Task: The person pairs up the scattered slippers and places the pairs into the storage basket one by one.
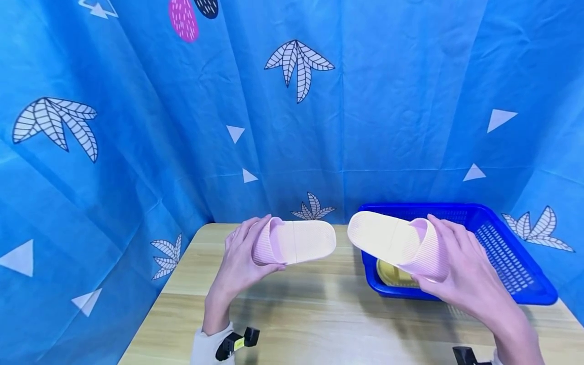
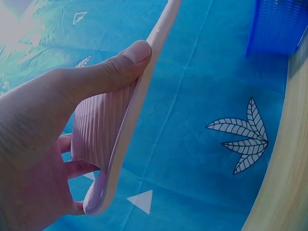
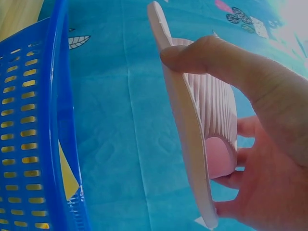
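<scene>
Two pale pink slippers with ribbed straps are held up over the wooden table, their heels pointing towards each other in the head view. My left hand (image 1: 241,253) grips the left slipper (image 1: 312,241) round its strap end, thumb along the sole's edge. In the left wrist view that slipper (image 2: 126,126) stands nearly on edge, with the thumb on the near side and fingers behind the strap. My right hand (image 1: 467,268) holds the right slipper (image 1: 376,235) the same way, overlapping the basket in the head view. The right wrist view shows its ribbed strap (image 3: 211,103) beside the palm.
A blue plastic basket (image 1: 515,253) with slotted walls stands at the right of the wooden table (image 1: 292,324). Inside it lies a yellow thing (image 1: 388,274), partly hidden by the right slipper. A blue patterned curtain (image 1: 392,116) hangs behind and at the sides.
</scene>
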Action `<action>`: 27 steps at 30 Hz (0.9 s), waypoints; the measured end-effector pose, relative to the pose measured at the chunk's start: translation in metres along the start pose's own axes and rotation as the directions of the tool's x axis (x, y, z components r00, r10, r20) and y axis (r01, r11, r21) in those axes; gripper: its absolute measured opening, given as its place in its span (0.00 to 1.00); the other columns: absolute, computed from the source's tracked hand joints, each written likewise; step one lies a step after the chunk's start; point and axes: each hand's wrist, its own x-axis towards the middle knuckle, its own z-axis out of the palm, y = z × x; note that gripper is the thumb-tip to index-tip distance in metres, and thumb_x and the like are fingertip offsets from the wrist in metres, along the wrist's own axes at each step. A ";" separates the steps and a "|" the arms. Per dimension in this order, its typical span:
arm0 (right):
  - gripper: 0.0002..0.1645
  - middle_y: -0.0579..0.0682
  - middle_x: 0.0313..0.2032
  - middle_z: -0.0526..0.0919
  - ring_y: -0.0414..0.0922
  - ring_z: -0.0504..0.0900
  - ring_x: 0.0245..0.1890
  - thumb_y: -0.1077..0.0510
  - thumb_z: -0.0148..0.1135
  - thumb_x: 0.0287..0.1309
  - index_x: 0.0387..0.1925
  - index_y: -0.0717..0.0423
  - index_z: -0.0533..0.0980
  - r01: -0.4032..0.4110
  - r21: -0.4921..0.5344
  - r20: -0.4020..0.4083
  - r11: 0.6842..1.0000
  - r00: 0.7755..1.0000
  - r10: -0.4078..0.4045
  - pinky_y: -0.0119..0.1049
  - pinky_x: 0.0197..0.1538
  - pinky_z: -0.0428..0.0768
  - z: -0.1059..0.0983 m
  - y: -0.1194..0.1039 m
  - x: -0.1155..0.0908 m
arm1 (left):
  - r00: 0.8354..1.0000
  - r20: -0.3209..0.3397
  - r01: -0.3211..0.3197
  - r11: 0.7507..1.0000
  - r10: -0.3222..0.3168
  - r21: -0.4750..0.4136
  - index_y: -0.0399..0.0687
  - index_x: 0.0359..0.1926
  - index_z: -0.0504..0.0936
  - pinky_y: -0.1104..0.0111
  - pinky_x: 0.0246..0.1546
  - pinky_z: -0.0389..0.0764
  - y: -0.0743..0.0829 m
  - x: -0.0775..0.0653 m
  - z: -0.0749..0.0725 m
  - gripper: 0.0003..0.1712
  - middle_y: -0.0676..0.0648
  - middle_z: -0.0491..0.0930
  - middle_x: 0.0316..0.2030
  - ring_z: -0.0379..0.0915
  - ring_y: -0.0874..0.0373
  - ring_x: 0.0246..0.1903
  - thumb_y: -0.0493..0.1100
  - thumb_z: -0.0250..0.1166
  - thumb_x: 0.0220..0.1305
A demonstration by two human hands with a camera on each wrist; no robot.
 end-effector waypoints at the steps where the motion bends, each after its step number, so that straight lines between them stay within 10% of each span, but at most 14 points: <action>1: 0.72 0.64 0.61 0.72 0.63 0.69 0.56 0.50 0.86 0.20 0.74 0.59 0.63 -0.001 0.000 0.004 1.000 1.000 0.001 0.67 0.50 0.67 0.000 0.000 0.000 | 1.000 0.002 -0.001 1.000 0.001 0.002 0.64 0.77 0.63 0.41 0.64 0.58 0.000 0.000 0.000 0.66 0.47 0.68 0.67 0.62 0.49 0.66 0.61 0.87 0.37; 27: 0.72 0.61 0.59 0.75 0.61 0.72 0.53 0.50 0.88 0.19 0.74 0.56 0.65 0.057 0.019 0.056 0.998 0.997 -0.058 0.61 0.49 0.67 0.003 -0.006 0.002 | 0.999 0.008 -0.034 0.999 0.034 0.027 0.67 0.78 0.62 0.42 0.64 0.58 0.013 0.002 0.000 0.65 0.48 0.68 0.68 0.62 0.49 0.66 0.63 0.86 0.38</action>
